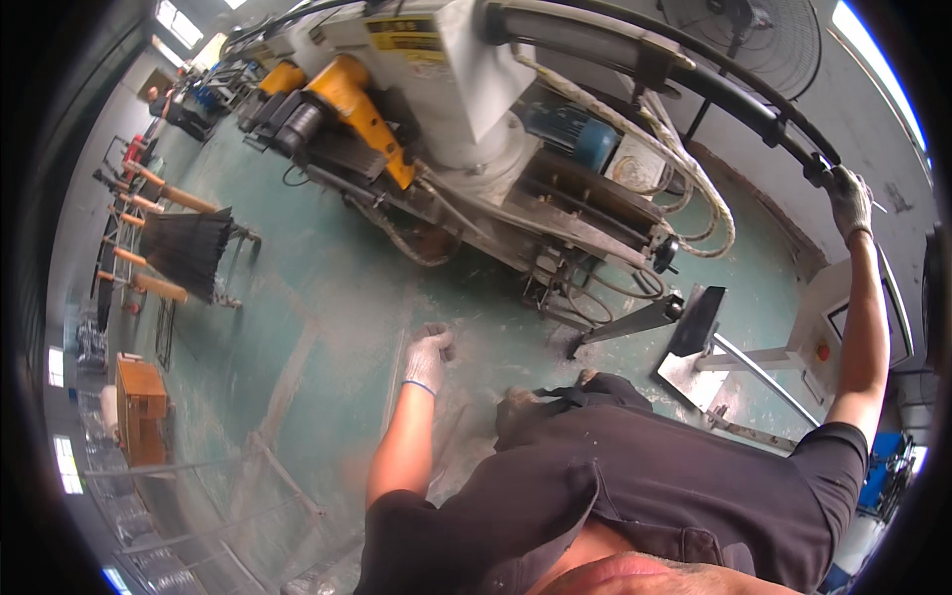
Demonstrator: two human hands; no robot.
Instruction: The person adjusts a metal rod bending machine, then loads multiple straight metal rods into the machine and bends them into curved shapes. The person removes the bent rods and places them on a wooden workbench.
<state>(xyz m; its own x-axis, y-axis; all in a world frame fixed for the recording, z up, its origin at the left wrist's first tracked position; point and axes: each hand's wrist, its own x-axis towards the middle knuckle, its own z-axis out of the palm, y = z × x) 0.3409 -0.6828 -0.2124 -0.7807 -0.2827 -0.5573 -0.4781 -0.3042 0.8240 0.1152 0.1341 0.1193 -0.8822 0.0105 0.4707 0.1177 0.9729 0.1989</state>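
My right hand [850, 201], in a pale work glove, is raised at the far right. It grips the end of a long black bar [734, 91] that reaches out from a large grey machine [476, 89]. A thin rod shows just beyond the fingers. In a pale glove with a blue cuff, my left hand [428, 357] hangs over the green floor with its fingers curled in. Nothing shows in it. The machine carries a blue motor [570, 137], an orange-yellow arm-like part [362, 117] and a small black handwheel [665, 254].
Pale hoses [709, 203] loop down below the bar. A control box with a red button [822, 352] stands beside my right arm, near a metal foot [684, 380]. Left lie a rack with dark sheets [188, 248] and a wooden cabinet [142, 407]. Another person [178, 112] is far off.
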